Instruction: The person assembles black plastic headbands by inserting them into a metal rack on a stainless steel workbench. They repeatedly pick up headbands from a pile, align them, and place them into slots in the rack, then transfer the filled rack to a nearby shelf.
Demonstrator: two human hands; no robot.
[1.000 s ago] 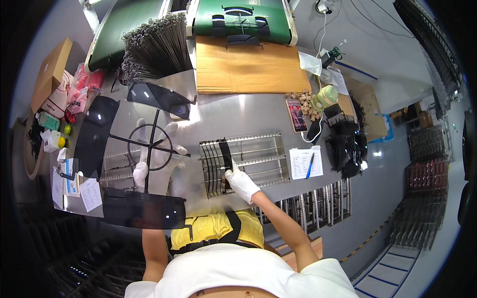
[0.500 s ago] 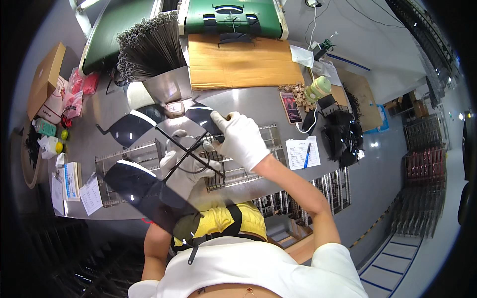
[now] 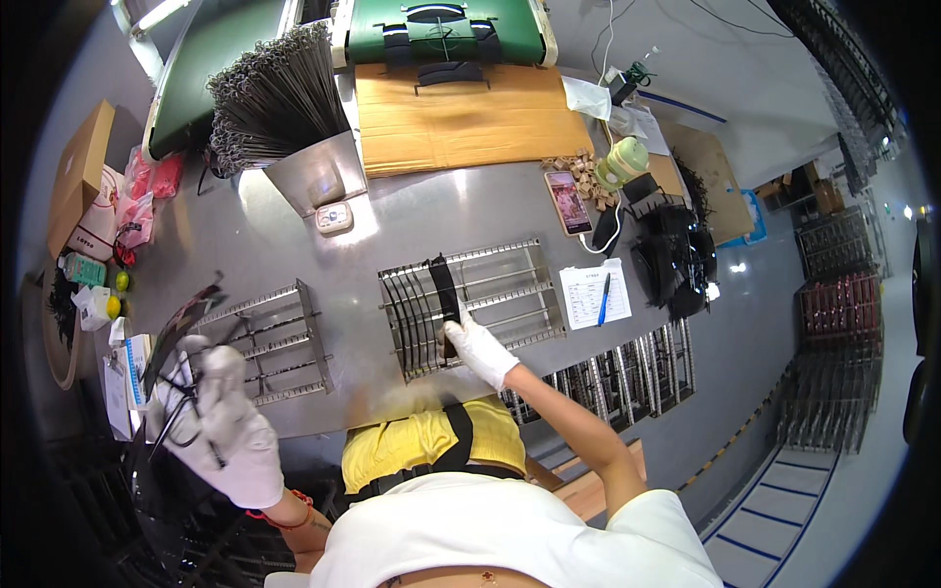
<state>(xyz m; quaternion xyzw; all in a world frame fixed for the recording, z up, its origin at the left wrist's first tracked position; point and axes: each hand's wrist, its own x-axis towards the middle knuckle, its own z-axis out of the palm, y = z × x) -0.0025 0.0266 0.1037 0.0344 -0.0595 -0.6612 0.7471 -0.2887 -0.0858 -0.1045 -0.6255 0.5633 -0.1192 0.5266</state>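
Note:
My left hand [image 3: 223,431], in a white glove, grips a black fan-like frame of thin wire spokes and dark blades [image 3: 181,328]. It holds the frame low at the left, past the front edge of the steel table [image 3: 392,220]. My right hand [image 3: 480,351], also gloved, holds the near end of a flat black blade [image 3: 446,292]. The blade stands in the slots of the middle wire rack [image 3: 510,289]. A second wire rack [image 3: 274,338] lies between my two hands.
A bundle of grey wire rods [image 3: 274,93] sits in a steel bin [image 3: 316,174] at the back left. Behind are a cardboard sheet [image 3: 461,118] and a green conveyor [image 3: 441,24]. A phone [image 3: 567,201], a paper with a pen [image 3: 590,294] and black parts [image 3: 671,255] lie right.
Half a second ago both hands held the fan frame above the table. My left hand has carried it down to the left, and my right hand has returned to the blade in the middle rack.

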